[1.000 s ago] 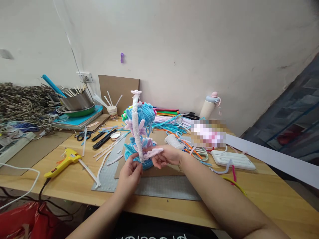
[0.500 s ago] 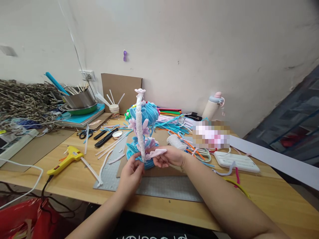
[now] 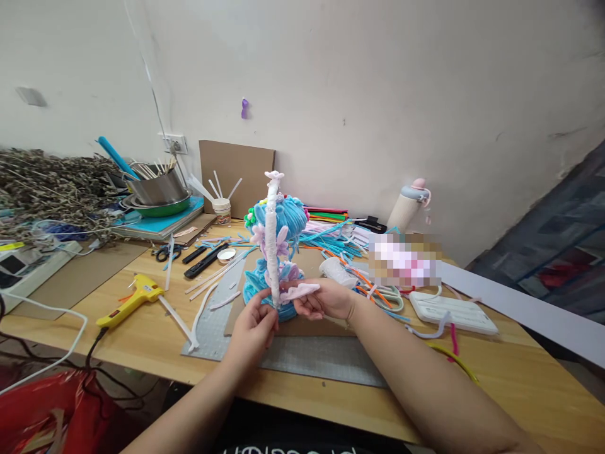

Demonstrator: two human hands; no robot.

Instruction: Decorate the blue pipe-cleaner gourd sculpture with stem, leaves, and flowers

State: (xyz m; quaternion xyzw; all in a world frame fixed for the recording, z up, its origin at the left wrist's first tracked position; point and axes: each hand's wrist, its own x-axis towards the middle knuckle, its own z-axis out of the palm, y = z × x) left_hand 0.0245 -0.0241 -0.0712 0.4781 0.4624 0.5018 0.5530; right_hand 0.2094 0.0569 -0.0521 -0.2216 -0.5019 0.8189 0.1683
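An upright white-wrapped stick [image 3: 271, 243] with a pale pink flower tip stands in front of a blue pipe-cleaner piece [image 3: 289, 217] trimmed with pink flowers. My left hand [image 3: 258, 323] pinches the stick's lower end between thumb and fingers. On the other side, my right hand [image 3: 326, 301] is turned palm up with curled fingers, closed at a pale pink pipe-cleaner petal [image 3: 300, 291] beside the stick's base. The petal partly covers the thumb and fingertips, so their exact grip is hidden. Below the blue piece lies a cardboard sheet [image 3: 307, 326] on a grey cutting mat [image 3: 326, 362].
To the left lie a yellow glue gun [image 3: 135, 302] with its cord, scissors [image 3: 166, 252] and a black cutter [image 3: 207, 260]. A spool [image 3: 338, 271], loose pipe cleaners [image 3: 331, 243], a white power bank [image 3: 452, 312] and a bottle [image 3: 409, 205] are to the right.
The whole view has shifted slightly, so everything sits a little further right. Both hands keep nearly the same hold at the stick's base.
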